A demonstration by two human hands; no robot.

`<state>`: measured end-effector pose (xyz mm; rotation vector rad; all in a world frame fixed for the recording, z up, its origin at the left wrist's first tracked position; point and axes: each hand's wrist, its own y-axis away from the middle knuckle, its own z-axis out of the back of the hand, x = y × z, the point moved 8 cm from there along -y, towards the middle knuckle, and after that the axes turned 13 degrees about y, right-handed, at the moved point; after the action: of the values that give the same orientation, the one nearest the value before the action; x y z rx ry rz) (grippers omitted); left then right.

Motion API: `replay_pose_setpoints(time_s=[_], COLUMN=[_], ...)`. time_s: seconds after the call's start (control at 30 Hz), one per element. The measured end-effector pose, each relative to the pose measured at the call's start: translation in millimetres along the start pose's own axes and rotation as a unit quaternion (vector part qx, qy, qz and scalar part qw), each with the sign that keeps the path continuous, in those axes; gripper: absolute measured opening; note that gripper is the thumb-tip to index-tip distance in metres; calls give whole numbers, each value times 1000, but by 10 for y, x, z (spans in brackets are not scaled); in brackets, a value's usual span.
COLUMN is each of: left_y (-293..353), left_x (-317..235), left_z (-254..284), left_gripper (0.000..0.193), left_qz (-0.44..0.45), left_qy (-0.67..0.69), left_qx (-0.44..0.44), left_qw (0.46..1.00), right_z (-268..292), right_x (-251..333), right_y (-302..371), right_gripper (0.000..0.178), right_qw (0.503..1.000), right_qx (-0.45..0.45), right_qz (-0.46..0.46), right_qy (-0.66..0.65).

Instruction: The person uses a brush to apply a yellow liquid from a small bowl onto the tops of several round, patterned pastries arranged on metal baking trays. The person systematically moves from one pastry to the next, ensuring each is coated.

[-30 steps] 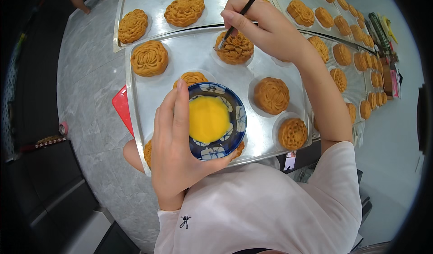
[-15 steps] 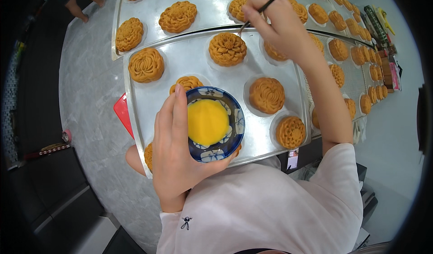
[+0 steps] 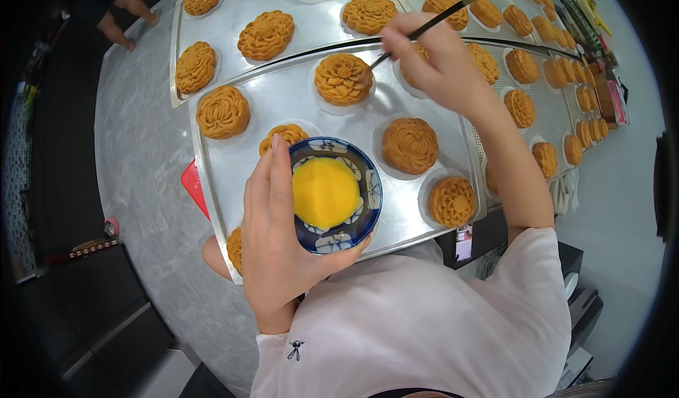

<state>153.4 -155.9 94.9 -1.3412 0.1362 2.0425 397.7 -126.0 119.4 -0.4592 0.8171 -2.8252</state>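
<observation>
My left hand [image 3: 277, 235] is wrapped round a small blue-and-white bowl [image 3: 373, 186] of yellow liquid that looks like beaten egg [image 3: 325, 191]. It holds the bowl over the near part of a metal baking tray [image 3: 272, 90]. A thin dark brush [image 3: 453, 10] is pinched in my right hand [image 3: 438, 62], slanting down to the left. Its tip meets the right side of a flower-patterned mooncake [image 3: 343, 80] on a round paper liner. Other golden mooncakes lie nearby: a rounded one [image 3: 410, 146], a petalled one [image 3: 452, 201] and one [image 3: 223, 112] at the left. The bowl partly hides another mooncake.
A second tray [image 3: 304, 30] of mooncakes lies beyond, and a perforated tray [image 3: 498, 140] with several more is at the right. Something red [image 3: 194, 189] sticks out beneath the near tray's left edge. Another person's legs [image 3: 127, 16] show at the upper left.
The brush tip has come down from behind the flower-patterned mooncake onto its right side, and the brush leans lower. My left hand still holds the bowl. The view has shifted slightly.
</observation>
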Motion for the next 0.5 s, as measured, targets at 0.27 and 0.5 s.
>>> replay_pose_setpoints(time_s=[0.27,0.5], left_y=[-71,-163], left_x=[38,-30], left_z=[16,-171], left_gripper=[128,129], left_qz=[-15,-41], left_qy=[16,40], left_qx=[17,58], left_qw=[1000,997], right_z=[299,564], right_x=[76,724], right_y=[305,472], right_gripper=[28,14], right_qw=[964,989], right_qx=[-24,22], right_qz=[-179,-35], right_qy=[-195,-143])
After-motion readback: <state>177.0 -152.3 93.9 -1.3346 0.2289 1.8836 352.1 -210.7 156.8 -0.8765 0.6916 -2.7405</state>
